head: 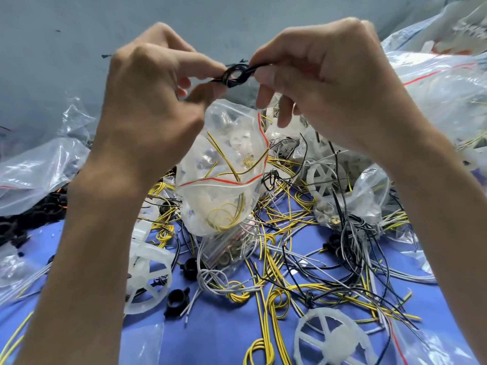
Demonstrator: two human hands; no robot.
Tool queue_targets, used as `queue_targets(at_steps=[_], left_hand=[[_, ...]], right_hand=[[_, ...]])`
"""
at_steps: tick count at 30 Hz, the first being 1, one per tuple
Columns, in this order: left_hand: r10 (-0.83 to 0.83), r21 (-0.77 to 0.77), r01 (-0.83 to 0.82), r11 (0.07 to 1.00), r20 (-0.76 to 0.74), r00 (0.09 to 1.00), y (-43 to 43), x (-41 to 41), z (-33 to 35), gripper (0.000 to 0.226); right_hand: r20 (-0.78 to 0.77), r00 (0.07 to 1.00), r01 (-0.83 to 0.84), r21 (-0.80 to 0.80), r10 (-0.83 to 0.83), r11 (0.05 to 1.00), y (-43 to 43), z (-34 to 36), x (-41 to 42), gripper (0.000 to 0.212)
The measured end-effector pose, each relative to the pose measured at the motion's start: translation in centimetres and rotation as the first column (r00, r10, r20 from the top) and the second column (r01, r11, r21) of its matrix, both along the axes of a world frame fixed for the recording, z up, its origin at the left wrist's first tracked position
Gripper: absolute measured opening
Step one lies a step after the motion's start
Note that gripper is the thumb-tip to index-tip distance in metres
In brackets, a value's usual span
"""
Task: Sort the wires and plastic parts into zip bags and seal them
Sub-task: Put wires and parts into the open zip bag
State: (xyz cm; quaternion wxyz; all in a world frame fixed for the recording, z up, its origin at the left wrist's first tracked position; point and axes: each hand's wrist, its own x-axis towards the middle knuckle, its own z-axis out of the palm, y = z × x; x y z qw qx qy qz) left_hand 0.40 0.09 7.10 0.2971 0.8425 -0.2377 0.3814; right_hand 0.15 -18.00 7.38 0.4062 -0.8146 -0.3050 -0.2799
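Both hands are raised above the pile. My left hand (155,101) and my right hand (324,83) each pinch one side of a small coil of black wire (235,74) between them. Just below the coil hangs a clear zip bag (224,169) with a red seal line, holding white plastic parts and yellow wires; my left hand's lower fingers seem to hold its top edge. On the blue table surface (224,335) lie tangled yellow, black and grey wires (284,280), white plastic spoked wheels (334,338) and black plastic rings (179,301).
Large clear bags lie at the left (39,167) and upper right (442,83), the left one over black parts. A small filled zip bag (232,248) lies under the hanging one. Another white wheel (147,275) stands at the left. A grey wall is behind.
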Motion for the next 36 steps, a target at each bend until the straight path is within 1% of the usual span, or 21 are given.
queue_targets(at_steps=[3,7,11,14,17,22,28,32,36], left_hand=[[0.060,0.022,-0.061,0.998,0.020,0.998,0.18,0.25,-0.19,0.018],[0.062,0.030,-0.064,0.998,0.056,0.997,0.09,0.02,-0.04,0.019],[0.045,-0.030,-0.042,0.999,0.086,0.995,-0.02,-0.47,0.17,0.020],[0.025,-0.068,-0.020,0.997,0.077,0.997,0.15,-0.42,0.28,0.021],[0.001,-0.099,0.005,0.995,0.064,0.998,0.47,-0.21,0.39,0.019],[-0.033,-0.138,0.041,0.990,0.064,0.997,0.65,-0.10,0.51,0.013],[-0.108,-0.152,0.112,0.982,0.034,0.994,0.24,-0.35,0.60,0.016],[-0.096,-0.157,0.099,0.983,0.029,0.995,0.41,-0.17,0.63,0.014],[-0.105,-0.177,0.108,0.978,0.026,0.994,0.53,-0.09,0.66,0.018]], right_hand=[[0.005,1.000,-0.020,-0.003,0.020,1.000,0.33,-0.06,-0.17,0.015],[-0.010,1.000,-0.015,-0.020,0.014,1.000,0.30,-0.01,-0.13,0.015],[-0.023,1.000,-0.018,-0.034,0.017,0.999,0.18,0.02,-0.16,0.016],[-0.050,0.999,-0.020,-0.051,0.018,0.998,0.27,-0.05,-0.16,0.016],[-0.045,0.999,-0.004,-0.065,0.001,0.998,0.27,-0.08,-0.17,0.015],[-0.018,0.999,0.042,-0.070,-0.043,0.997,0.20,-0.08,-0.16,0.016],[0.051,0.994,0.095,-0.056,-0.092,0.994,0.43,-0.03,-0.25,0.017],[0.100,0.989,0.116,-0.093,-0.106,0.989,0.78,-0.18,-0.33,0.019],[0.113,0.987,0.121,-0.099,-0.110,0.988,1.10,-0.30,-0.46,0.019]])
